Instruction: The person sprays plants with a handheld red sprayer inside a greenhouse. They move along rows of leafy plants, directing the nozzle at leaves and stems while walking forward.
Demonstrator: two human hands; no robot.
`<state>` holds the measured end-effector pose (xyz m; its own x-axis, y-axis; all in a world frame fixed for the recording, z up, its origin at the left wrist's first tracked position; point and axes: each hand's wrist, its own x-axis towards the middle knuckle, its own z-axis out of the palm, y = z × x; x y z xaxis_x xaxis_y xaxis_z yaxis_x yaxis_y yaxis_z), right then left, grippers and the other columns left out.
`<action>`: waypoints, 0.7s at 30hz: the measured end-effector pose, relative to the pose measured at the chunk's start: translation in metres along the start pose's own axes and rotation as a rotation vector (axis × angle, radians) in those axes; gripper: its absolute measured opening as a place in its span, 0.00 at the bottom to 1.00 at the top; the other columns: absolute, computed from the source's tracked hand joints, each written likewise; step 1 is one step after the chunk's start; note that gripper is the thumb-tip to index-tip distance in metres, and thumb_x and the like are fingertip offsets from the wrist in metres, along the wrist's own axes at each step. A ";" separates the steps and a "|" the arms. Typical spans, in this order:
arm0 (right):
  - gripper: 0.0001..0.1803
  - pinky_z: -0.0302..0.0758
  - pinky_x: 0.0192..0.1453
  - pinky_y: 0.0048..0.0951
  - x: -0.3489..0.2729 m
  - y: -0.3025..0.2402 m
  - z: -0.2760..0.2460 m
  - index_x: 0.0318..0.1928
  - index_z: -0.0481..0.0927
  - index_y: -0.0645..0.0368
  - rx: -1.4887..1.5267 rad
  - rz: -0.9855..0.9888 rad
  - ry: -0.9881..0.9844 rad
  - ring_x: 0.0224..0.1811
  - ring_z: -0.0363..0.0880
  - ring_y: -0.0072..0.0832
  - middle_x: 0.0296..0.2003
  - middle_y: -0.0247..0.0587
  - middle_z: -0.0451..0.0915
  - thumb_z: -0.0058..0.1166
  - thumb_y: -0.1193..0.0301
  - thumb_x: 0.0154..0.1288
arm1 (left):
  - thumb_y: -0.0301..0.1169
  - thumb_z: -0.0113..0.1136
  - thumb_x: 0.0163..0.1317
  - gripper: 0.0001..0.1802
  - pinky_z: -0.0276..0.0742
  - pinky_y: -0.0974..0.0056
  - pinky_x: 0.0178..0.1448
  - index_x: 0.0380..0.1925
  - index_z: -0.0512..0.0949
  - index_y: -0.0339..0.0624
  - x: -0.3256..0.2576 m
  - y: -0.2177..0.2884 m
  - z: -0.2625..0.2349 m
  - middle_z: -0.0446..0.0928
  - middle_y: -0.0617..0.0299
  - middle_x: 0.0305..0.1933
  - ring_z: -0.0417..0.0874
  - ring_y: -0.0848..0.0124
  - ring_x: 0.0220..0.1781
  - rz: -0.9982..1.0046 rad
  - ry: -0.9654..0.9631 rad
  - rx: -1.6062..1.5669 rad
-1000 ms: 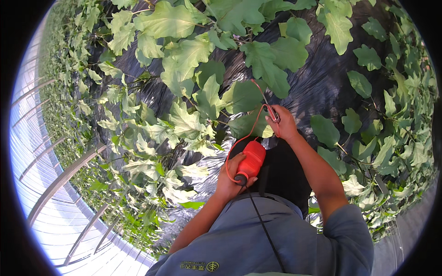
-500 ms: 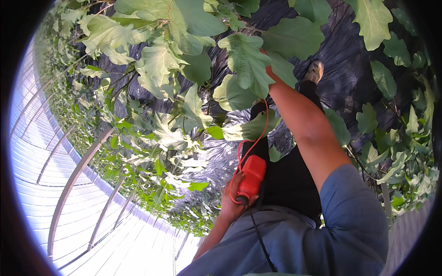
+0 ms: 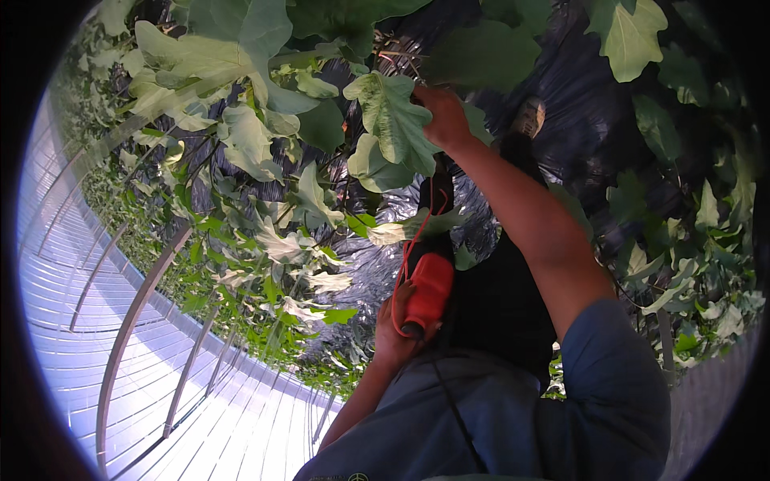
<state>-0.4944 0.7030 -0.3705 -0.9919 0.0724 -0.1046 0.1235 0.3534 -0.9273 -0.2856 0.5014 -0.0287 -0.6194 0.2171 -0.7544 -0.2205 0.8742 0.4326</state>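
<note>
Low in front of my body, my left hand (image 3: 395, 325) is closed around a red plastic bottle-shaped container (image 3: 431, 286) with a dark round end (image 3: 412, 329). A thin red cord (image 3: 415, 240) loops along the container and rises toward the plant. My right arm reaches up among the broad, lobed leaves. There my right hand (image 3: 444, 116) has curled fingers beside a large green leaf (image 3: 393, 112). Its fingertips are in shade and partly hidden, so what they pinch cannot be made out. A short piece of red cord (image 3: 387, 57) shows near the stems above that hand.
Black plastic film (image 3: 577, 104) covers the ground under the plants. My shoe (image 3: 529, 118) stands on it. Dense leafy plants (image 3: 706, 272) grow on the right, and more foliage lies left. Curved metal poles (image 3: 132, 321) and a pale translucent wall (image 3: 200, 417) are at the left.
My right hand has moved slightly left and shows more from behind the leaf. The container in my left hand has shifted a little up and left. The light has become dimmer.
</note>
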 end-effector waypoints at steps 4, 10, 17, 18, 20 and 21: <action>0.27 0.79 0.55 0.54 -0.061 -0.023 -0.081 0.54 0.86 0.59 -0.012 0.090 -0.085 0.50 0.87 0.56 0.44 0.49 0.89 0.77 0.73 0.51 | 0.47 0.85 0.59 0.52 0.78 0.39 0.75 0.78 0.67 0.46 0.018 0.048 -0.009 0.78 0.39 0.76 0.80 0.34 0.74 0.011 -0.038 0.051; 0.22 0.79 0.58 0.50 -0.132 -0.054 -0.242 0.57 0.87 0.59 -0.101 0.054 0.093 0.51 0.87 0.53 0.49 0.48 0.88 0.77 0.70 0.64 | 0.46 0.87 0.57 0.52 0.82 0.40 0.71 0.76 0.70 0.39 0.056 0.137 -0.010 0.79 0.39 0.74 0.84 0.35 0.69 0.298 0.060 -0.050; 0.23 0.80 0.61 0.45 -0.143 -0.087 -0.394 0.60 0.87 0.62 -0.173 0.128 0.269 0.51 0.86 0.52 0.48 0.51 0.88 0.75 0.75 0.65 | 0.51 0.86 0.58 0.51 0.78 0.40 0.71 0.76 0.72 0.43 0.082 0.237 -0.013 0.81 0.42 0.72 0.84 0.37 0.67 0.413 0.075 -0.010; 0.23 0.81 0.61 0.45 -0.137 -0.089 -0.408 0.60 0.86 0.62 -0.162 0.149 0.288 0.51 0.86 0.52 0.48 0.52 0.88 0.75 0.75 0.65 | 0.49 0.87 0.58 0.51 0.80 0.40 0.69 0.77 0.72 0.43 0.088 0.246 -0.016 0.81 0.41 0.71 0.85 0.36 0.66 0.442 0.090 0.013; 0.24 0.81 0.61 0.44 -0.123 -0.091 -0.434 0.61 0.86 0.64 -0.139 0.197 0.329 0.52 0.85 0.51 0.48 0.53 0.87 0.75 0.76 0.65 | 0.50 0.87 0.57 0.51 0.79 0.40 0.70 0.76 0.72 0.44 0.098 0.261 -0.021 0.84 0.42 0.66 0.85 0.37 0.63 0.445 0.081 0.001; 0.22 0.83 0.56 0.38 -0.111 -0.088 -0.445 0.61 0.86 0.65 -0.163 0.209 0.330 0.48 0.87 0.40 0.46 0.47 0.88 0.74 0.76 0.68 | 0.50 0.87 0.56 0.51 0.79 0.41 0.70 0.76 0.73 0.43 0.104 0.267 -0.023 0.84 0.42 0.65 0.86 0.37 0.63 0.428 0.065 0.001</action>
<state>-0.3816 1.0789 -0.1173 -0.8855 0.4433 -0.1391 0.3504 0.4406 -0.8265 -0.4262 0.7478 0.0200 -0.7013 0.5321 -0.4744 0.0670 0.7118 0.6992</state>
